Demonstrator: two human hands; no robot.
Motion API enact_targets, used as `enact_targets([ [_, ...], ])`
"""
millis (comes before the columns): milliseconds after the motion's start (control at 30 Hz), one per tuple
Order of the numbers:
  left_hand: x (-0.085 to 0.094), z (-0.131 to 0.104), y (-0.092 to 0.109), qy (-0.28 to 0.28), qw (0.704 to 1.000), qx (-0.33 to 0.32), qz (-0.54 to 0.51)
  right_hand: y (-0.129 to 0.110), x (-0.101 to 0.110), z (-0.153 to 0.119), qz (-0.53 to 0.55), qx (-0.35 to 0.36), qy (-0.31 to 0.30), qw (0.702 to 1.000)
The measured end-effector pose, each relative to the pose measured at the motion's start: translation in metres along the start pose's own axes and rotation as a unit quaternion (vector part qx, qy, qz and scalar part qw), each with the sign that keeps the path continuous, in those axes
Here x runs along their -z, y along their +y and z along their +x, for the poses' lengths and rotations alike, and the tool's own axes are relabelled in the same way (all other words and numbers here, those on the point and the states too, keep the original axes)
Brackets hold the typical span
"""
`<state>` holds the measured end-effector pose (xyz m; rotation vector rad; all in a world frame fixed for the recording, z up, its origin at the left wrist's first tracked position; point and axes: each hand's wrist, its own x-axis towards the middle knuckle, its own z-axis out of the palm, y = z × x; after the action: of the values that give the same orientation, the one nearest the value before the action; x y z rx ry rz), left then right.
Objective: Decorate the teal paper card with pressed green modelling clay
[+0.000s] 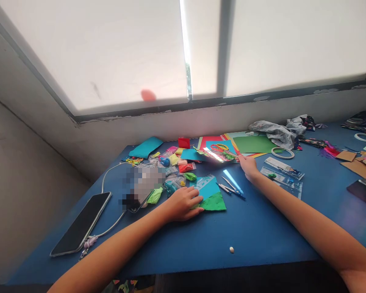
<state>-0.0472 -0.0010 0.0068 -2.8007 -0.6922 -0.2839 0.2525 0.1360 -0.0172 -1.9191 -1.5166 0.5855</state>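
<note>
My left hand lies with fingers spread on a blue card, whose lower part is covered by a layer of green clay. A clear ruler-like piece rests on the card's upper part. My right hand is closed at the right corner of a glossy printed sheet. Scissors with red and yellow handles lie over that sheet, their tips near my right fingers. Between my hands are a compass and a shiny blue strip.
Small clay packets cluster behind my left hand. A phone and white cable lie left. Coloured paper, a tape roll, clear ruler packs and crumpled cloth lie right. A small white object sits near the front edge.
</note>
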Motion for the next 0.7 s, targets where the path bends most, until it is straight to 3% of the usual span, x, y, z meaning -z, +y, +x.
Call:
enact_targets([
  [167, 0.000, 0.000, 0.000, 0.009, 1.000, -0.001, -0.001, -0.003, -0.003, -0.008, -0.090, 0.086, 0.002, 0.992],
  [300, 0.001, 0.000, 0.001, 0.026, 1.000, 0.002, 0.005, -0.014, -0.001, -0.027, -0.167, 0.193, 0.059, 0.965],
  [500, -0.013, -0.001, 0.005, 0.095, 0.995, 0.016, 0.032, -0.036, 0.002, -0.054, -0.226, 0.369, 0.139, 0.891],
  [700, -0.014, 0.005, 0.014, 0.175, 0.983, 0.023, 0.044, -0.048, -0.009, -0.085, -0.269, 0.545, 0.075, 0.790],
])
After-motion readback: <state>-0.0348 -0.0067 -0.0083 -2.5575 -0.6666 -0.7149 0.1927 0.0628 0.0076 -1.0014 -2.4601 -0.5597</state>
